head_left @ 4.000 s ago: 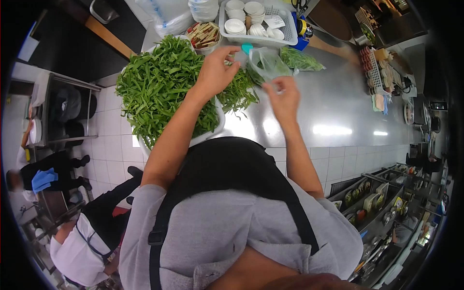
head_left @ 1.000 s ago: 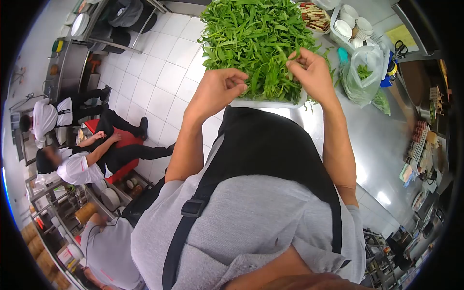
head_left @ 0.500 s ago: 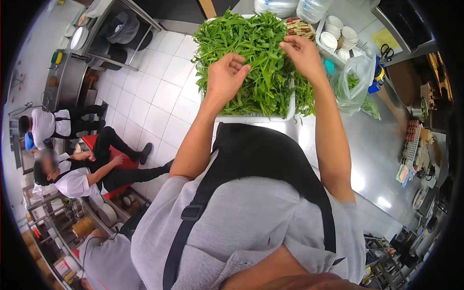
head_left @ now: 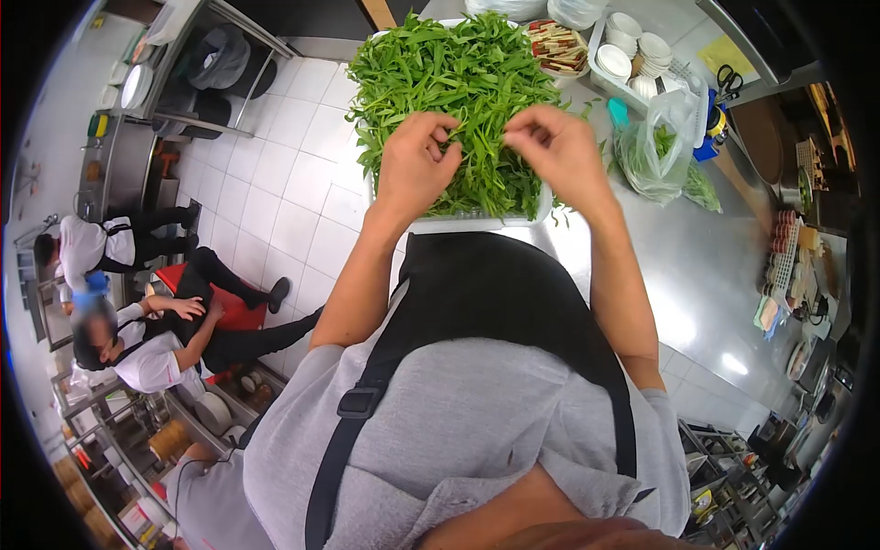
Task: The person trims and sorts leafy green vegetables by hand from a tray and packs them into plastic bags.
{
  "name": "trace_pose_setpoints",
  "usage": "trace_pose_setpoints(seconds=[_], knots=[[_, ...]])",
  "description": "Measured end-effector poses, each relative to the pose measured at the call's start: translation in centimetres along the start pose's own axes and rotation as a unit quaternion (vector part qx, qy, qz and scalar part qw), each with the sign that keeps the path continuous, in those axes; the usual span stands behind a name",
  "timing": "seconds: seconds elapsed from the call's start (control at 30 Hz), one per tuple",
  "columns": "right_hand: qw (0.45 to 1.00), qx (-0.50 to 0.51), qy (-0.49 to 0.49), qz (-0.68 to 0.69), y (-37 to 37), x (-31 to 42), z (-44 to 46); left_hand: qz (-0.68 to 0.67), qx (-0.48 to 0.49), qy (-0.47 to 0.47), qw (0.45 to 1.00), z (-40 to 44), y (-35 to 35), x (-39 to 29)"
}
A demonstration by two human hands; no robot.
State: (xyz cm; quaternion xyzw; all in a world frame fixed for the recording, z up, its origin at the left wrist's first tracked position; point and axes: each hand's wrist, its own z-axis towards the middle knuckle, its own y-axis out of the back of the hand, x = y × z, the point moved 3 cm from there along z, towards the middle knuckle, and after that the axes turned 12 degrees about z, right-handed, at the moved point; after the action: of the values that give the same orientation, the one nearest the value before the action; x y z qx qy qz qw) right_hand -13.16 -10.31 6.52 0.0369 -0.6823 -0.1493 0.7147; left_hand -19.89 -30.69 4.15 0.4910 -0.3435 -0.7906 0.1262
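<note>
A big heap of long-leaved leafy greens (head_left: 445,78) fills and overtops a white plastic tray (head_left: 481,223) in front of me. Over the near half of the heap, my left hand (head_left: 419,167) has its fingers curled toward the thumb, with a thin green stem at the fingertips. My right hand (head_left: 561,158) faces it from the other side, thumb and forefinger pinched together at the leaves. What exactly lies inside each pinch is small and partly hidden. A few loose leaves lie on the steel counter beside the tray.
Right of the heap are a bowl of small packets (head_left: 555,48), a basket of white cups (head_left: 614,62), a plastic bag of greens (head_left: 655,147) and scissors (head_left: 729,81). On the left, a person sits on a red seat (head_left: 240,316); others are nearby.
My right hand has moved left and down, closer to my left hand. The view has shifted slightly, and the seated person's hands have moved.
</note>
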Motion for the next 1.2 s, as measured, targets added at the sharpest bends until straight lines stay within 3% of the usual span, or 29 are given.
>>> trace_pose_setpoints(seconds=[0.1, 0.23, 0.37, 0.53, 0.67, 0.83, 0.97, 1.2], knots=[[0.993, 0.024, -0.009, -0.116, -2.2, 0.9, -0.5, 0.052, -0.007, -0.013, 0.999, 0.1, -0.2, 0.9], [0.996, -0.018, -0.018, -0.080, -2.7, -1.0, -0.3, 0.049, -0.006, 0.014, 0.999, 0.1, -0.1, 1.5], [0.995, -0.094, -0.004, 0.023, -0.9, -0.5, -0.2, -0.100, -0.044, 0.118, 0.987, 0.4, 1.1, 1.8], [0.967, -0.134, 0.002, 0.216, 1.1, 0.3, 0.5, -0.379, -0.063, 0.254, 0.887, 0.7, 1.6, 2.1], [0.936, -0.132, -0.010, 0.327, 1.3, 0.3, 0.5, -0.569, -0.013, 0.282, 0.773, 0.1, 0.3, 1.5], [0.876, -0.083, -0.050, 0.472, 0.8, -1.0, 0.0, -0.671, 0.053, 0.285, 0.683, -0.1, -1.4, 0.8], [0.880, -0.065, -0.063, 0.466, -0.2, -1.6, -0.2, -0.669, 0.109, 0.264, 0.687, -0.6, -2.6, -0.8], [0.941, -0.034, -0.039, 0.335, -1.4, -1.2, -0.6, -0.545, 0.115, 0.236, 0.796, -1.1, -3.4, -2.2]])
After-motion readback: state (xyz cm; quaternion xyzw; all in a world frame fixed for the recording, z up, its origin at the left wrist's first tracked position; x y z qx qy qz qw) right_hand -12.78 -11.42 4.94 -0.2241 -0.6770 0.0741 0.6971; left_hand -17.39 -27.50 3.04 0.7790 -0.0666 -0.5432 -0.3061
